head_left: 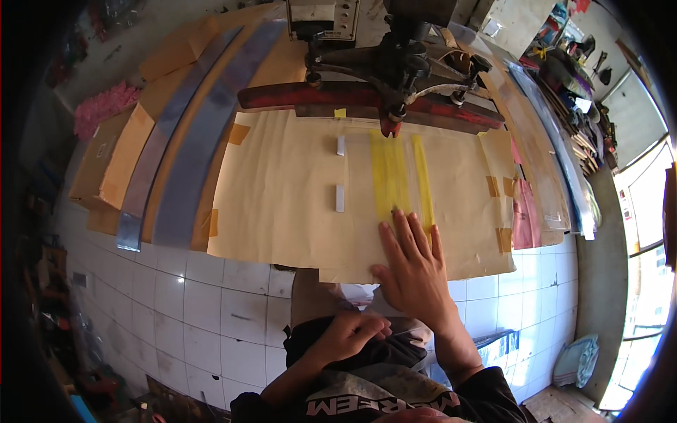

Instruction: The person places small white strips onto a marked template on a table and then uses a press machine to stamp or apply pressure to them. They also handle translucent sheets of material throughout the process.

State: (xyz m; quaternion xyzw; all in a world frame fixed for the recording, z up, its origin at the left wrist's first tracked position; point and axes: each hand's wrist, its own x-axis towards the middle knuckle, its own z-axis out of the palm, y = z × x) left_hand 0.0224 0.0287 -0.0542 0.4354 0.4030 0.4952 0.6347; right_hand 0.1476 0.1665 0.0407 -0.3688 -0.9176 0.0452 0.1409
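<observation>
My right hand [414, 271] lies flat with its fingers spread at the front edge of a brown paper sheet [282, 190] on the worktable. Its fingertips rest at the near end of a wide yellow strip [390, 173] and beside a narrow yellow strip [422, 169]. Low over my lap, my left hand [352, 335] is closed with curled fingers; whatever it may hold is hidden. Two small white pieces [340, 198] sit on the paper left of the strips. Above its far edge hangs a dark machine head with a long red-edged bar [310, 95].
Long bluish plastic strips [190, 169] run along the table's left side, next to a cardboard box [113, 158]. Pink film [525, 211] and clear sheets [550, 183] lie at the right. A control box [324, 17] stands behind. White floor tiles [243, 296] show below.
</observation>
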